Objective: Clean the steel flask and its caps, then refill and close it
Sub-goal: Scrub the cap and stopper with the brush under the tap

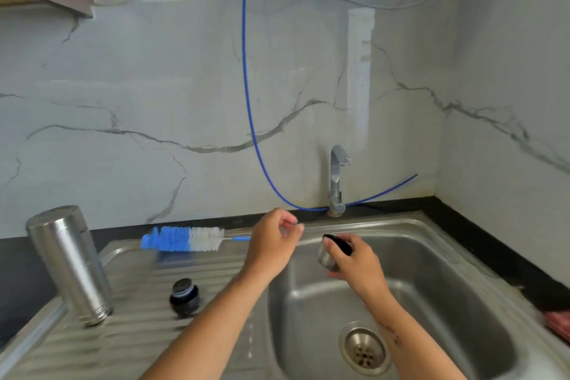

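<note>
The light is bright, even and soft, with only faint shadows. Pale glare streaks the wall [361, 71] and glints on the sink [431, 256]. The wide lens bends lines near the edges. Motion blur smears the flask [69, 262] and the lower corners.

**Count at the sink**

One steel flask [69, 265], standing mouth-down on the drainboard. Two caps: one black inner stopper [184, 297] on the drainboard, one steel outer cap [329, 256] held over the basin. One blue-and-white bottle brush [185, 239]. One tap [336, 179]. One drain [365, 350]. One blue hose [246, 86]. Two hands.
</note>
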{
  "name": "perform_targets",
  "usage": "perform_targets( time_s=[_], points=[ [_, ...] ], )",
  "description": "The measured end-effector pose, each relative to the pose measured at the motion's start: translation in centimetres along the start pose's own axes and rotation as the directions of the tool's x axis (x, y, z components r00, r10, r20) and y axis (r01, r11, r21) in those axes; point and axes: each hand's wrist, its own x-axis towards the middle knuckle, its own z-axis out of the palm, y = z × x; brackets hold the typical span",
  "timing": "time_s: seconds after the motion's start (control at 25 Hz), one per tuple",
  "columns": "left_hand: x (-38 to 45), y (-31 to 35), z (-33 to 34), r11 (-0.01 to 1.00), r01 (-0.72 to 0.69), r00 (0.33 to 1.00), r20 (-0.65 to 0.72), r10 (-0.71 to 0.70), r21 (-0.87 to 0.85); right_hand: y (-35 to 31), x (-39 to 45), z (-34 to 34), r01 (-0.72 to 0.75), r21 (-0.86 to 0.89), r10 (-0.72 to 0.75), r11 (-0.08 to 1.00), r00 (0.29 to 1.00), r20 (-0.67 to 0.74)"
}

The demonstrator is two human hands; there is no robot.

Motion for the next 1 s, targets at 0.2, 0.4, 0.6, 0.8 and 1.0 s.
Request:
perform_targets(
  time_s=[0.2,0.4,0.6,0.8,1.0],
  points=[
    [9.1,0.9,7.8,0.982,0.148,0.966,0.196,-0.17,0.12,2.6,2.5,-0.7,0.028,-0.105,-0.033,0.994,0.998,-0.047],
    [15.1,0.7,12.5,0.968,0.097,0.944,0.286,-0.162,0.231,4.3,3.7,-0.2,-0.021,-0.063,0.015,0.998,0.996,-0.092],
    [16.1,0.1,14.4,0.964,0.067,0.955,0.264,-0.137,0.257,4.2,3.7,-0.3,-0.045,0.009,0.045,0.999,0.99,-0.13],
    [15.3,-0.9,13.8,0.946,0.121,0.967,0.177,-0.18,0.302,3.7,3.5,-0.4,-0.04,0.017,0.042,0.999,0.989,-0.144],
    [13.3,-3.4,12.6,0.905,0.376,0.893,0.184,-0.411,0.199,3.3,3.2,-0.2,-0.055,0.002,0.055,0.998,0.989,-0.138]
  ],
)
